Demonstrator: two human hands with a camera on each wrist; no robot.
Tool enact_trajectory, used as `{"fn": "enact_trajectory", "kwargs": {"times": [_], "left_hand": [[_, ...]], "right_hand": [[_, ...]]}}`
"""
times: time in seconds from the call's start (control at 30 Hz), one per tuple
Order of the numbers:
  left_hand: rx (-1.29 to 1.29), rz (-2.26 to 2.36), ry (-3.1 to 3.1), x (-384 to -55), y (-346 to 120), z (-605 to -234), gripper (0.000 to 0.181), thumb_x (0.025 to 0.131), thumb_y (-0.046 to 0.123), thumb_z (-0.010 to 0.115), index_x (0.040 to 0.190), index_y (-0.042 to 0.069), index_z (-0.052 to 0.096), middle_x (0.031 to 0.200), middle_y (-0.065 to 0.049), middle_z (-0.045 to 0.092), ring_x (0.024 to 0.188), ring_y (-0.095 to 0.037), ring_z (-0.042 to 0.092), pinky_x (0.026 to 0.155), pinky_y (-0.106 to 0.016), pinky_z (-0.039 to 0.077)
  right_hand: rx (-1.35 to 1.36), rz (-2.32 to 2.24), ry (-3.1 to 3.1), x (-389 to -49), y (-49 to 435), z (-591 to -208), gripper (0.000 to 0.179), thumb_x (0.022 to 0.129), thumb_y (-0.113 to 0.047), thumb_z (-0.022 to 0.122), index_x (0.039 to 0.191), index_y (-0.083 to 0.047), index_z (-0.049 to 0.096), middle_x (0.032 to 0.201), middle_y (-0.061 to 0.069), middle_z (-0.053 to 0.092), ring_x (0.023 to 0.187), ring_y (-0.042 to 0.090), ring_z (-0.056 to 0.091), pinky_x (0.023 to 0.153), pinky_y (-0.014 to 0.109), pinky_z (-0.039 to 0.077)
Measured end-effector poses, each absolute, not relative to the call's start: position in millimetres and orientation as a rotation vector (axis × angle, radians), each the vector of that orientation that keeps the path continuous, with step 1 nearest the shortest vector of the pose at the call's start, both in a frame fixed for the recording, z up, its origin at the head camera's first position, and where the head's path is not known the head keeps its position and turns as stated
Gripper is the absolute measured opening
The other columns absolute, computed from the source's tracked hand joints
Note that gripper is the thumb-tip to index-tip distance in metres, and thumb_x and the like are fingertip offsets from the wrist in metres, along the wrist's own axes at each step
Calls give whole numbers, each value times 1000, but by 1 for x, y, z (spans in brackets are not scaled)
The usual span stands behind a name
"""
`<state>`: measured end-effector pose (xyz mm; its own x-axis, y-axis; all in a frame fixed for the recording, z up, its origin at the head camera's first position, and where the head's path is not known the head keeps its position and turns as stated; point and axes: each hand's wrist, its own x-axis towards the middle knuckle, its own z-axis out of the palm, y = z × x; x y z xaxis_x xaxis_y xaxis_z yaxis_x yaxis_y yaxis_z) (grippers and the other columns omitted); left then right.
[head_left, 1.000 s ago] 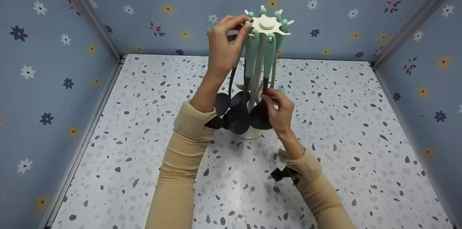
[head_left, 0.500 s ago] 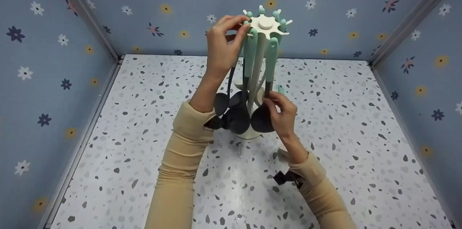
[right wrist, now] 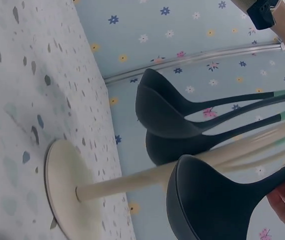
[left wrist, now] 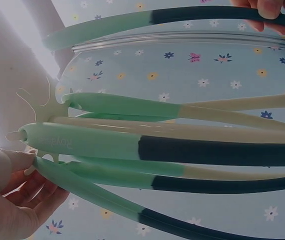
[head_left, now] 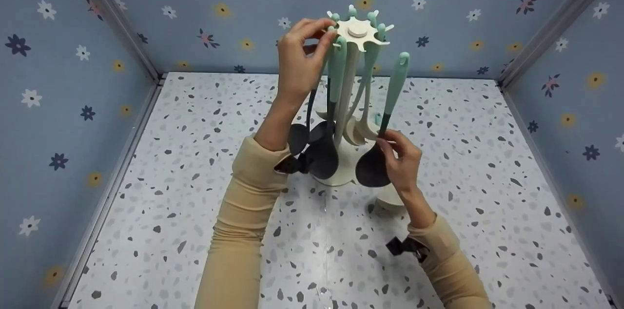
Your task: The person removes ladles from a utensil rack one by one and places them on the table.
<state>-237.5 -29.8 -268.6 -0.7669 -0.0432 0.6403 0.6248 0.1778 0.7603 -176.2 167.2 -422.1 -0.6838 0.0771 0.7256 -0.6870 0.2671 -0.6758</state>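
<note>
At the front right of an upright cream utensil stand (head_left: 347,82) with a hooked top, a rounded cream object (head_left: 389,202) sits on the white speckled table (head_left: 170,163), and just beyond it the right hand (head_left: 403,162) pinches the neck of a mint-handled black ladle (head_left: 373,168) between thumb and fingers, apart from the stand's hooks. Black-headed utensils (head_left: 323,159) hang at the stand's left and cream-headed utensils (head_left: 366,128) at its right, while the left hand (head_left: 302,63) pinches its rim between thumb and fingers beside a mint-green handle (left wrist: 87,190); behind it rises a blue floral wall (head_left: 243,21).
</note>
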Motion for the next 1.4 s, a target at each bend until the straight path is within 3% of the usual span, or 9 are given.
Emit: {"fn": "enact_trajectory", "kwargs": {"times": [0.3,0.53,0.93,1.4], "left_hand": [[-529,-1624,-1944,-238,-30,-266,19,85,8,58,98,-5,65,92,-11,59,84,-15,57,70,-21,50],[-511,-1632,-1959,-214,-28,-247,17,86,1,56,97,-10,62,91,-16,59,85,-19,58,71,-21,50],[-516,-1673,-1919,-233,-28,-261,17,85,3,58,97,-8,64,90,-13,59,83,-17,58,71,-25,51],[-560,-1608,-1920,-238,-30,-270,18,86,9,58,97,-4,65,91,-9,60,84,-13,58,70,-23,51]], "right_hand": [[435,1438,-1968,-175,196,-431,9,76,15,59,85,15,59,78,24,61,72,22,60,61,20,50],[345,1449,-2019,-175,218,-435,10,79,12,58,88,16,58,78,24,60,71,20,61,62,19,51],[162,1614,-2108,-185,254,-440,12,80,12,57,89,20,56,79,32,56,67,13,61,60,24,53],[-9,1578,-2479,-203,301,-473,17,86,-1,56,95,13,58,84,26,59,66,5,58,60,20,52]]}}
